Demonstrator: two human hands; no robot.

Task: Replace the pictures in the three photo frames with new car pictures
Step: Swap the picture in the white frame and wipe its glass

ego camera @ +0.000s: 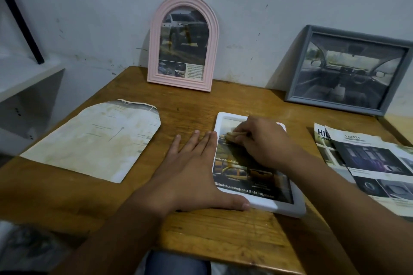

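Observation:
A white rectangular photo frame [288, 206] lies flat on the wooden table [223, 227] with a dark car picture [245, 174] lying on it. My left hand [192, 172] lies flat against the frame's left edge, thumb along its near edge. My right hand [261, 140] rests on the upper part of the picture, fingers curled, pinching something small and tan. A pink arched frame [154, 51] with a car picture leans on the wall. To its right leans a grey rectangular frame [297, 73] showing a car interior.
An arch-shaped paper [93, 138] lies blank side up on the table's left. Car brochure pages [368, 163] are stacked at the right edge. A white shelf unit [26, 78] stands to the left of the table.

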